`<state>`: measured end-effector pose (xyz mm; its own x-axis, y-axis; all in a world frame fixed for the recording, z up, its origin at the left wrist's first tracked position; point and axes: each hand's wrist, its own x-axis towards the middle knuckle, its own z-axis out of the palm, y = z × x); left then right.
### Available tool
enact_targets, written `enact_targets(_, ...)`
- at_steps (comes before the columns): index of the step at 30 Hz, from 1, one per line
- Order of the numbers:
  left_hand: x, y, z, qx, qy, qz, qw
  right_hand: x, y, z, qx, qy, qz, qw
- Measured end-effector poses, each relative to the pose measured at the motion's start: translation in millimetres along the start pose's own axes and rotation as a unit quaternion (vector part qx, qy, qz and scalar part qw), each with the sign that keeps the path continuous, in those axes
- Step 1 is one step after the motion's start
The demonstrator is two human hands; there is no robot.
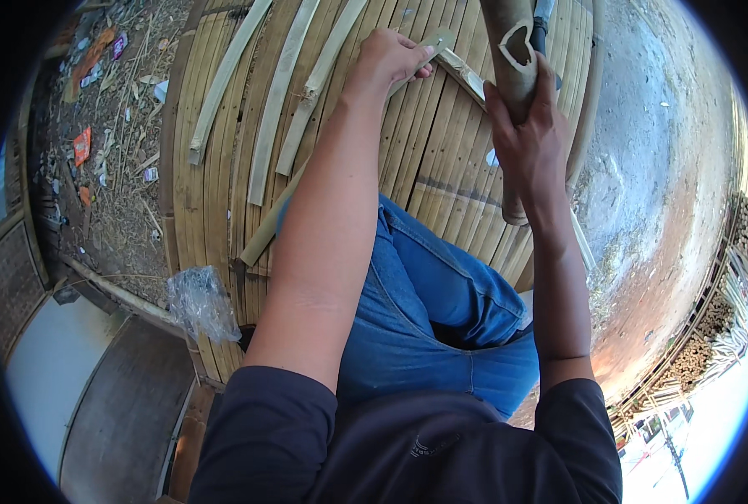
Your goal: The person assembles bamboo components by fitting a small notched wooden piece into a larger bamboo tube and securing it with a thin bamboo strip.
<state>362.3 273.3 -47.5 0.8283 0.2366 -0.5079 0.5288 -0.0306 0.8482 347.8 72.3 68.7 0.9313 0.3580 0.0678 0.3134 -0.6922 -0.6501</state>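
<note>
My left hand (393, 60) is closed around the far end of a pale bamboo strip (261, 239), which runs back under my forearm toward my lap. A thin nail (439, 41) seems to stand up from the strip just beyond my fingertips. Another split bamboo piece (465, 76) meets that end at an angle. In my right hand (532, 126) is a thick bamboo pole (508, 21), gripped below a jagged hole in its side. The pole's lower end shows beneath my wrist. Beside its upper part lies a dark-handled object (540, 38), partly hidden.
I sit on a bamboo-slat platform (454, 160). Several loose bamboo strips (283, 101) lie across its left side. A crumpled clear plastic bag (202, 302) rests at the left edge. Littered ground (114, 160) lies left, bare ground (643, 168) right, with stacked poles (697, 336) beyond.
</note>
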Motion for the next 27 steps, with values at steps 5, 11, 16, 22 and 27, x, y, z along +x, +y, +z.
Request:
enact_targets(5,0,5,7,-0.034,0.012,-0.01,0.999,-3,15,8,-0.108,-0.089,0.033,0.99)
enact_targets(11,3,5,13,-0.043,0.032,-0.009,0.999,-9,11,7,-0.073,-0.004,0.003,0.997)
enact_targets(16,-5,-5,9,-0.048,0.033,-0.013,0.998,-9,-5,-4,-0.024,-0.023,0.041,0.999)
enact_targets(22,-1,4,19,-0.034,0.029,-0.012,0.999,-23,19,18,-0.177,-0.137,0.056,0.973)
enact_targets(27,-9,1,15,-0.056,0.041,-0.014,0.997,-12,-31,-13,0.004,0.085,-0.026,0.996)
